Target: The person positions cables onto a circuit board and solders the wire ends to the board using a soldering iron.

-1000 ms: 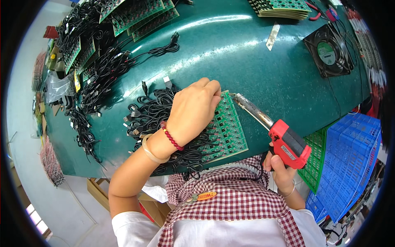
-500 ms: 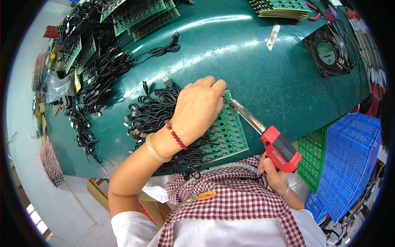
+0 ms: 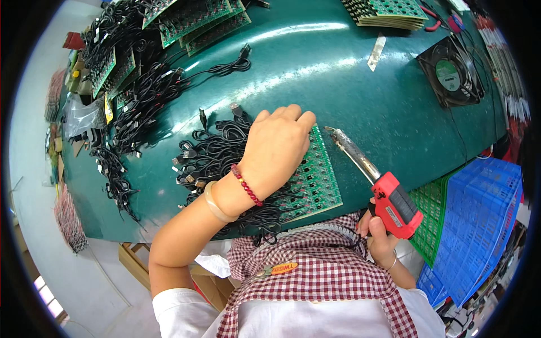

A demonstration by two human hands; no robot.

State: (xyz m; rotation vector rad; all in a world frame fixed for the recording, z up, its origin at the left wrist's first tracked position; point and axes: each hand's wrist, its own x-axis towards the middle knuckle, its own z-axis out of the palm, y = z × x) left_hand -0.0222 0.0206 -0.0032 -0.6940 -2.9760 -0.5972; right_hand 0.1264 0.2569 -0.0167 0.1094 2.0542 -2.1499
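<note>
My left hand point(image 3: 279, 141), with a red bead bracelet and a pale bangle at its wrist, rests over the upper edge of a green circuit board point(image 3: 320, 179). Its fingers curl downward and hide whatever they pinch. My right hand point(image 3: 381, 239) grips a red and black soldering iron point(image 3: 397, 205) near the table's front edge. The metal tip points up and left, a little to the right of the board and apart from it. Beside and partly beneath my left forearm lies a pile of coiled black USB cables point(image 3: 217, 146); several wire ends reach onto the board.
More black cables point(image 3: 143, 104) and stacked circuit boards point(image 3: 197, 25) cover the far left. Another board stack point(image 3: 389, 14), a metal strip point(image 3: 376, 52) and a fan point(image 3: 451, 73) are at the far right. Blue point(image 3: 476, 214) and green point(image 3: 431, 217) plastic baskets stand right of the table.
The soldering iron has moved right and slightly down, its tip drawing away from the board's upper edge. My left hand stays curled over the board, shifted only slightly.
</note>
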